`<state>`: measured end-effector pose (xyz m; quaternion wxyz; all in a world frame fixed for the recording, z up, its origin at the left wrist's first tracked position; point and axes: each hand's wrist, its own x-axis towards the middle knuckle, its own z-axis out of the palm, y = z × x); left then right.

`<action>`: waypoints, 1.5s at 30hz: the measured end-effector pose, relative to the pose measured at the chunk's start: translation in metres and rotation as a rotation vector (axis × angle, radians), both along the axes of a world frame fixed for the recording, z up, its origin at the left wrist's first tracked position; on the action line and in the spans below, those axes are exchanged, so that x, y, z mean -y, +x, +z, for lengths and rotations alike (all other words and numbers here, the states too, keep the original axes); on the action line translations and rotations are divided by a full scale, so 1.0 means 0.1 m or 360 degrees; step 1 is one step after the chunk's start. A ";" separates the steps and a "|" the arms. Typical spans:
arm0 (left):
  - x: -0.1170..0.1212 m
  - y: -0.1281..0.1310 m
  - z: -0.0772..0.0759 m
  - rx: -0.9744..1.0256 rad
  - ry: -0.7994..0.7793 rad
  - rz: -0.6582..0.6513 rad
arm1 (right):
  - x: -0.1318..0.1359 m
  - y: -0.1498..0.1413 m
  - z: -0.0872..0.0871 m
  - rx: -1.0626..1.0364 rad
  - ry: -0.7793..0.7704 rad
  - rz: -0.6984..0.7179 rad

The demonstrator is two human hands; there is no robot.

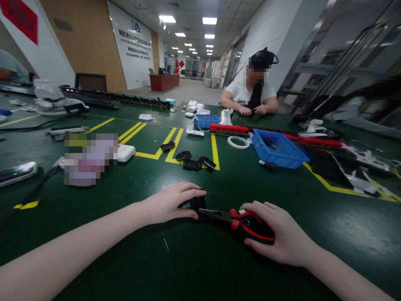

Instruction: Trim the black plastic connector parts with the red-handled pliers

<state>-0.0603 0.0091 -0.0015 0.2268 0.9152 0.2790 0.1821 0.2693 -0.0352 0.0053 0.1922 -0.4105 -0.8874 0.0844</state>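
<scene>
Between the thumb and fingers of my left hand (173,202) is a small black plastic part (198,205), held low over the green table (131,267). My right hand (278,230) is wrapped round the red and black handles of a pair of long-nose pliers (239,223). The pliers' tips point left and meet the black part; whether they pinch anything there I cannot make out. A thin pale strip (166,244) lies on the table just below my left hand. Farther off, several similar black parts (192,164) lie near the yellow tape lines.
A blue bin (278,152) stands at the right, with a smaller blue bin (206,121) behind. A white ring (238,142) and a long red strip (232,128) lie nearby. White devices and a cable (40,184) lie left. Across the table sits a person (250,96), hands together.
</scene>
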 end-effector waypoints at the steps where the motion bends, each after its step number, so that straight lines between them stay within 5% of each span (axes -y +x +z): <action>1: 0.00 0.00 0.00 -0.0016 0.0028 -0.0001 | 0.00 0.00 0.00 -0.0004 -0.0029 -0.0007; 23: 0.05 0.01 0.01 -0.0060 0.0316 -0.0193 | -0.01 -0.02 0.07 0.0018 -0.0216 -0.0083; 45: 0.04 0.05 0.02 -0.0068 0.0434 -0.0057 | -0.05 0.02 0.03 0.0190 -0.0069 0.0049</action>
